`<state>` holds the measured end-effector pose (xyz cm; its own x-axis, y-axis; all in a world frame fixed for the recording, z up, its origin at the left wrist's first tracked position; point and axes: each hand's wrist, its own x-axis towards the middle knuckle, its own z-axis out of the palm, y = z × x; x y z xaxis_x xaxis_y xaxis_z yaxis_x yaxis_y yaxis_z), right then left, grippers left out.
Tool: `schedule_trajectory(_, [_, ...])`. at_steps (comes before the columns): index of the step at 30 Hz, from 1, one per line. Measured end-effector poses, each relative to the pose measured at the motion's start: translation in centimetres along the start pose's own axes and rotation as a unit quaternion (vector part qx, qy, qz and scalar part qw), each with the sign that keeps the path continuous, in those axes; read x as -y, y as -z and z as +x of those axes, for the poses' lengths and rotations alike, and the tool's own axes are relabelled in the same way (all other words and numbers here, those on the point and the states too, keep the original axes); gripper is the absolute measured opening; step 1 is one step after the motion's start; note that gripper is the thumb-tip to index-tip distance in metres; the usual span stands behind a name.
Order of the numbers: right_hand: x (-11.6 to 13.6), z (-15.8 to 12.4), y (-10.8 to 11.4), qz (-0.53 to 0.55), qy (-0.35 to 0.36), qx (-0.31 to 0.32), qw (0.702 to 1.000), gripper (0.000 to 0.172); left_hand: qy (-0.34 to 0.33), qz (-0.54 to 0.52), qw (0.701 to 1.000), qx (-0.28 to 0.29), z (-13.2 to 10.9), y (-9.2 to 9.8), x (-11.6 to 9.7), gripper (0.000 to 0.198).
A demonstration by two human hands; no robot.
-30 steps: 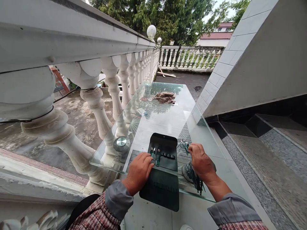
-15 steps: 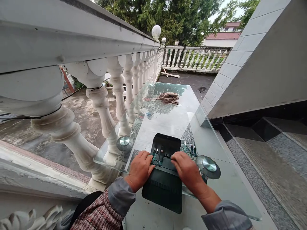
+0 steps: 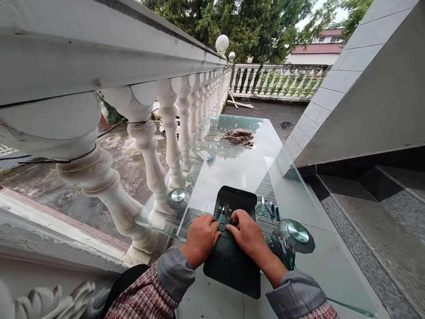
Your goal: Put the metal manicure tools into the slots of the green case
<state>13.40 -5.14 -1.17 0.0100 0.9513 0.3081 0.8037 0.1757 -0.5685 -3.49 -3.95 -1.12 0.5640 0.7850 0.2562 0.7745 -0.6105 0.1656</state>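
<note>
A black tool case (image 3: 236,201) lies open on the near end of a glass table (image 3: 239,166), with small green-handled tools in its loops. My left hand (image 3: 200,239) rests on the case's left side, fingers curled beside small green scissors (image 3: 220,218). My right hand (image 3: 248,237) presses on the middle of the case, fingers bent over the tool row; what they hold, if anything, is hidden. Several loose metal tools (image 3: 268,209) lie on the glass just right of the case.
A white balustrade (image 3: 159,119) runs along the left of the table. Round metal table fittings (image 3: 178,197) (image 3: 296,234) sit at the near corners. A crumpled brown cloth (image 3: 239,136) and a small card (image 3: 206,155) lie farther up. Tiled wall and dark steps stand on the right.
My right hand moved from the loose tools on the right onto the middle of the case. My left hand stayed at the case's left side. The view shifted slightly.
</note>
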Motion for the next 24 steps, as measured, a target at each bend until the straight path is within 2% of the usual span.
schedule_trajectory(5, [-0.3, 1.6, 0.1, 0.1, -0.039, -0.034, 0.994, 0.032, -0.004, 0.021, 1.0, 0.022, 0.0, 0.4, -0.1, 0.009])
schedule_trajectory(10, [0.0, 2.4, 0.3, 0.213, -0.107, -0.035, 0.97, 0.036, -0.015, 0.03, 0.999, 0.022, 0.0, 0.5, -0.1, 0.01])
schedule_trajectory(13, [0.1, 2.5, 0.1, 0.254, -0.14, 0.0, 0.957, 0.036, -0.017, 0.032, 0.999, 0.021, 0.1, 0.5, -0.1, 0.009])
schedule_trajectory(15, [0.2, 2.5, -0.2, 0.209, -0.138, 0.024, 0.968, 0.031, -0.016, 0.037, 0.999, 0.02, 0.1, 0.4, -0.2, 0.009])
schedule_trajectory(19, [0.8, 2.7, -0.6, 0.01, -0.107, 0.024, 0.994, 0.022, -0.02, 0.048, 0.999, 0.011, 0.0, 0.2, -0.3, 0.009])
schedule_trajectory(22, [1.3, 3.1, -0.4, -0.124, -0.08, 0.015, 0.989, 0.02, -0.023, 0.047, 0.999, 0.004, 0.0, 0.1, -0.3, 0.009])
schedule_trajectory(24, [1.6, 3.5, -0.3, -0.172, -0.079, 0.027, 0.982, 0.024, -0.025, 0.048, 0.999, 0.003, 0.0, -0.1, -0.2, 0.009])
